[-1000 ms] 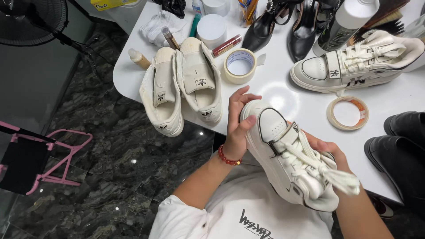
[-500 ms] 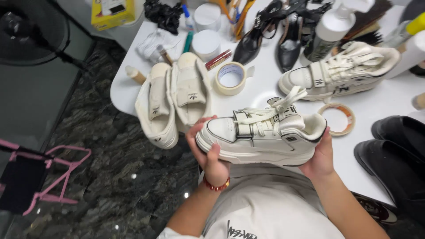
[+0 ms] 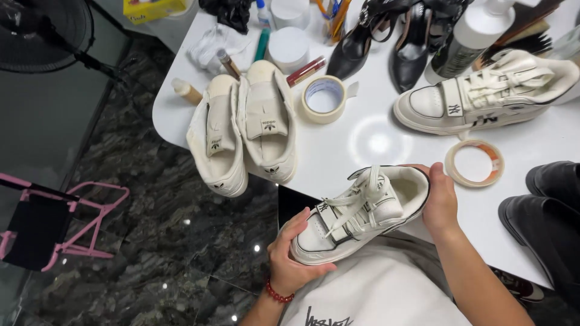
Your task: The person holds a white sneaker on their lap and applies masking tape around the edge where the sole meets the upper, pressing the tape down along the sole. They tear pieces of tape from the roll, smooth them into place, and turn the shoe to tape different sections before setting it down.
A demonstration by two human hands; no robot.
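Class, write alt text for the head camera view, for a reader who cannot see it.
Two hands, left and right, hold a white laced sneaker upright over the edge of a white table. On the table lie a pair of cream shoes, a matching sneaker, tape rolls and black heels.

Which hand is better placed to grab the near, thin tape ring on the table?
Right, probably. The right hand cups the heel of the held white lace-up sneaker, close beside the thin orange-rimmed tape ring; the left hand supports the toe, farther away.
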